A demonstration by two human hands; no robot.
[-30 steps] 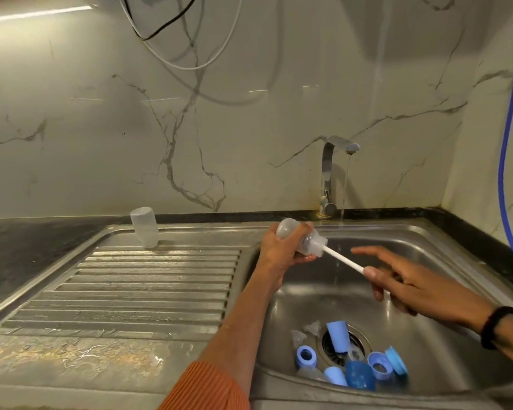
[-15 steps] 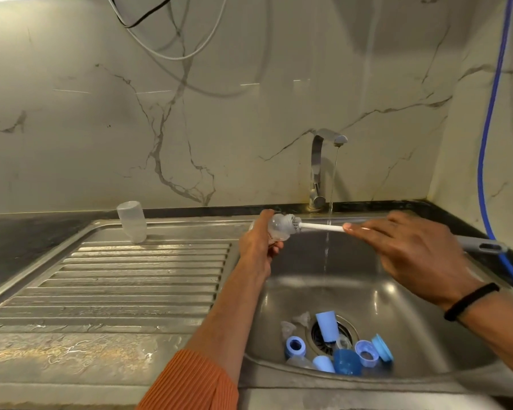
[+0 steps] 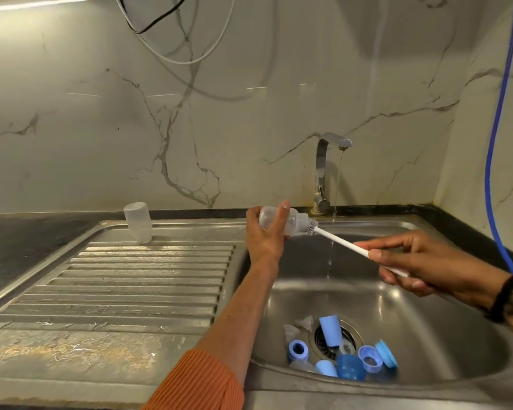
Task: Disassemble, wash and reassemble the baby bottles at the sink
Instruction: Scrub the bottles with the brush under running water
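Note:
My left hand grips a clear baby bottle held sideways over the sink's left edge, mouth pointing right. My right hand pinches the white handle of a bottle brush; its bristle head sits at the bottle's mouth. A second clear bottle stands upside down at the back of the drainboard. In the sink basin, around the drain, lie several blue caps, rings and clear teats.
The tap at the back runs a thin stream of water into the basin, just behind the brush handle. A ribbed steel drainboard spreads to the left. A blue hose hangs down the right wall.
The brush has been drawn outward, so its bristles now show at the bottle's mouth. My right hand has moved right and down, tilting the handle downward. The bottle stays held over the sink edge.

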